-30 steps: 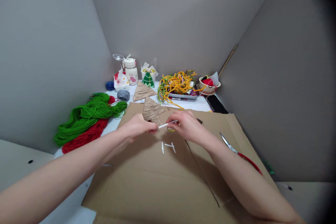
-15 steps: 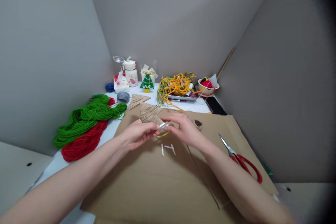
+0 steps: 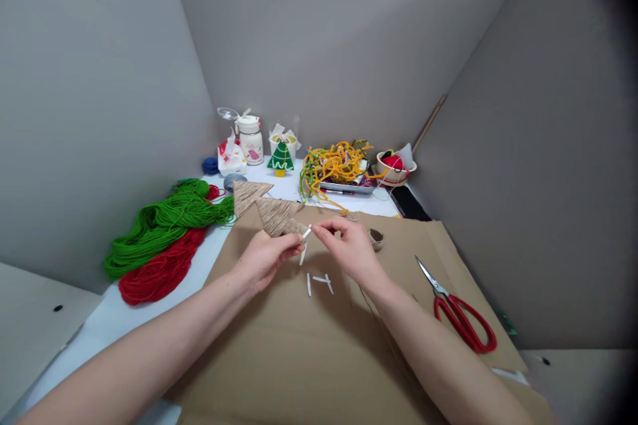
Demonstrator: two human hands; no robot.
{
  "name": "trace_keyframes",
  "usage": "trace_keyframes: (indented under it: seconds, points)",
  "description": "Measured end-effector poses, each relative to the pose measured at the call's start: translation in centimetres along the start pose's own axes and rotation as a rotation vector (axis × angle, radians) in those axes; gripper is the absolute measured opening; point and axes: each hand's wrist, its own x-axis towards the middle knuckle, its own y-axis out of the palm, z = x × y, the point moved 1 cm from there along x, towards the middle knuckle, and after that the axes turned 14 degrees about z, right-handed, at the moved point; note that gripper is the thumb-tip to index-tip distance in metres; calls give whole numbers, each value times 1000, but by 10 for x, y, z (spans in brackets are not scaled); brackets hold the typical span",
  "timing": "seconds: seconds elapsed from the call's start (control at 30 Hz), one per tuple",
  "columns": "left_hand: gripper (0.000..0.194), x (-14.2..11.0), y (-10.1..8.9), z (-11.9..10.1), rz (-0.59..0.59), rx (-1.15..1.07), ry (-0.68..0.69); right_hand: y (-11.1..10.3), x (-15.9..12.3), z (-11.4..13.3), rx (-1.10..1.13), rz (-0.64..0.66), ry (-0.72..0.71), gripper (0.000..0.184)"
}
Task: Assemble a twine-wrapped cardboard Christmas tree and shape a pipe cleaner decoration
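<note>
My left hand [image 3: 266,257] is closed on the lower end of a twine-wrapped cardboard shape [image 3: 280,212], which has stacked pointed sections like a tree. At that end sits a small white strip [image 3: 307,233], with the fingertips of my right hand [image 3: 351,251] pinched at its far tip. A second pale strip [image 3: 302,255] hangs just under my left fingers. Several loose white strips [image 3: 321,282] lie on the cardboard sheet [image 3: 279,345] below. Beyond the shape, another twine-wrapped piece [image 3: 249,196] is partly overlapped by it.
Red-handled scissors [image 3: 463,322] lie open-bladed or nearly so at right, beside my forearm. A twine roll [image 3: 377,239] is behind my right hand. Green yarn [image 3: 169,219] and red yarn [image 3: 162,272] lie left. A yarn-filled tray [image 3: 349,187], bowl [image 3: 396,176] and bottle [image 3: 250,143] line the back.
The yellow-edged loop near my right fingers no longer shows. My right hand now pinches the white strip's tip, and a pale strip hangs below. The twine-wrapped shape has shifted slightly left.
</note>
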Motion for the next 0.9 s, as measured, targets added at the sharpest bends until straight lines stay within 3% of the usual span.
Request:
trace_keyframes:
  seconds: [0.43, 0.9]
  points:
    - [27, 2, 3, 10, -47, 123, 73, 0, 11, -8, 372, 168, 208, 24]
    - [23, 7, 8, 14, -57, 84, 114, 2, 15, -15, 386, 200, 211, 23]
